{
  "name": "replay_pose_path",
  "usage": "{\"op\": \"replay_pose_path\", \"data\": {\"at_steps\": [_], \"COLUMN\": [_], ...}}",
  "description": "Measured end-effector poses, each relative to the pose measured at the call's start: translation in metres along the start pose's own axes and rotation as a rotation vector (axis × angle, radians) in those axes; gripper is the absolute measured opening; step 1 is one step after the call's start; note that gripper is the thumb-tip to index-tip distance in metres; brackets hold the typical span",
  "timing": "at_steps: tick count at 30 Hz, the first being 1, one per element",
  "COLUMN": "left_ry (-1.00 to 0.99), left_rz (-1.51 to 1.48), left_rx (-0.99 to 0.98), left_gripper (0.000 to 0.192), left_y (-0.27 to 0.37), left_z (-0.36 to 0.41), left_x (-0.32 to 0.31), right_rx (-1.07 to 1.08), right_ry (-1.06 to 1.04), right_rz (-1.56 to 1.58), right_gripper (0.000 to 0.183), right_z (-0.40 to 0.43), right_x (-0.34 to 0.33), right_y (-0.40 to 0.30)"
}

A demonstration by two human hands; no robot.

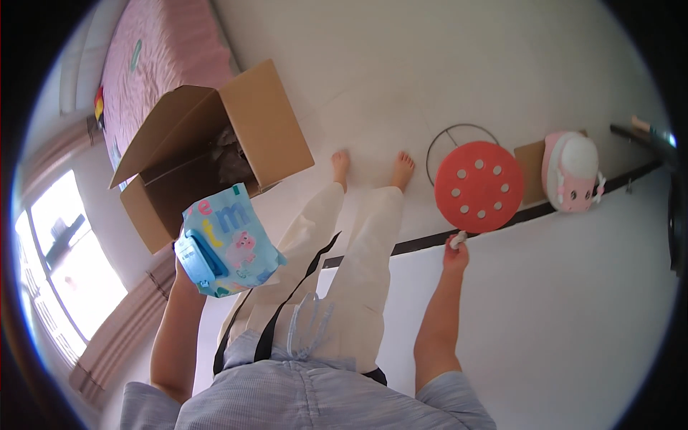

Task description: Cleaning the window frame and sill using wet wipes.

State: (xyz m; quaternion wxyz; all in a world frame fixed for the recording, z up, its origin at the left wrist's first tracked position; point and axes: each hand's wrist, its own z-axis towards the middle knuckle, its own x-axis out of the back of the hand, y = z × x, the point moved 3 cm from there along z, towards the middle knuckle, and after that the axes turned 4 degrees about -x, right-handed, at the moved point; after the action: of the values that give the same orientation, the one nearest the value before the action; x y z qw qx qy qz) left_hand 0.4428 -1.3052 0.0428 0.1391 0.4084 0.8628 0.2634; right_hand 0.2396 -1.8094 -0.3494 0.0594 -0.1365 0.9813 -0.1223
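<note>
My left hand (183, 267), mostly hidden behind it, grips a light-blue soft pack of wipes (243, 239) printed with letters and a pink cartoon animal. The pack's blue plastic flip lid (196, 259) looks raised on one side. In my right hand (454, 259) is a crumpled whitish wipe or tissue (458, 239), pinched between the fingers. That hand is close to the near edge of a round red stool (478, 185) with a ring of holes in its seat. Whether the wipe touches the stool I cannot tell.
An open cardboard box (269, 129) with crumpled material (231, 156) inside stands at the left, beside a pink-covered bed (166, 43). Right of the stool are a cardboard piece (529, 172) and a pink-and-white child's item with an animal face (575, 166). A window (75, 263) is far left.
</note>
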Motion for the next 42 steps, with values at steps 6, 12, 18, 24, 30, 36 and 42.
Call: {"op": "replay_pose_path", "data": {"at_steps": [6, 12, 18, 24, 30, 36, 42], "left_ry": [0.213, 0.489, 0.613, 0.733, 0.906, 1.023, 1.101], "left_rz": [-0.223, -0.328, -0.605, -0.879, -1.008, -1.209, -1.269], "left_rx": [0.058, 0.285, 0.239, -0.008, -0.364, -0.506, -0.703], "left_gripper": [0.019, 0.028, 0.026, 0.025, 0.025, 0.024, 0.026], "left_y": [-0.016, -0.013, -0.056, -0.078, -0.071, -0.082, -0.095], "left_z": [0.000, -0.013, -0.012, -0.028, -0.045, -0.048, -0.024], "left_x": [0.036, 0.044, 0.074, 0.063, 0.022, -0.020, -0.018], "right_rx": [-0.095, -0.083, -0.042, -0.286, -0.575, -0.637, -0.761], "right_ry": [-0.098, -0.306, -0.403, -0.779, -1.115, -1.350, -1.436], "right_rz": [-0.363, -0.731, -0.818, -0.891, -1.082, -1.126, -1.202], "right_gripper": [0.030, 0.026, 0.023, 0.022, 0.024, 0.021, 0.021], "right_z": [-0.070, -0.088, -0.103, -0.153, -0.227, -0.269, -0.284], "right_x": [-0.128, -0.274, -0.426, -0.575, -0.658, -0.700, -0.729], "right_y": [-0.021, -0.041, -0.012, 0.095, 0.176, 0.200, 0.295]}}
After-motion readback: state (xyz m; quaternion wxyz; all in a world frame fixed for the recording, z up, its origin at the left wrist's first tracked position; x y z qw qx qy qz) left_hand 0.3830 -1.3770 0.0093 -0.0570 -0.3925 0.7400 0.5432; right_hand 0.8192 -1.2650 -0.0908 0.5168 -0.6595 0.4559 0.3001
